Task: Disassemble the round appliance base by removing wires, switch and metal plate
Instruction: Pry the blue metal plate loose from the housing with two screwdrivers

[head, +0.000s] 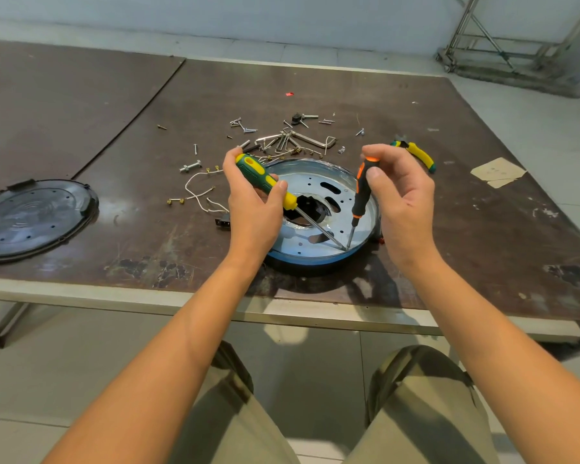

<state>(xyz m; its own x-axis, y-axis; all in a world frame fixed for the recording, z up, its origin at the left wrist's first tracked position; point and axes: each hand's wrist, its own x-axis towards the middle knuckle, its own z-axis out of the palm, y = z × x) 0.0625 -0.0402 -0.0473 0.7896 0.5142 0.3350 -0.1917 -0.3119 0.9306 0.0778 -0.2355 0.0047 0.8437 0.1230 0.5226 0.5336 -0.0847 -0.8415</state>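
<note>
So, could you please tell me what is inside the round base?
A perforated metal plate with a dark central opening. The green screwdriver and orange screwdriver meet tip-to-tip near its front rim. The left hand hides the plate's left side; whatever lies beneath is covered.

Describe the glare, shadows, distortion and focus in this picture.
Head view: light glares off the metal plate in the round base; the arms throw a soft shadow on the table just in front of it; the wide lens bows the table's near edge; the green and yellow screwdriver in the left hand and the orange and black screwdriver in the right hand are sharp.
</note>
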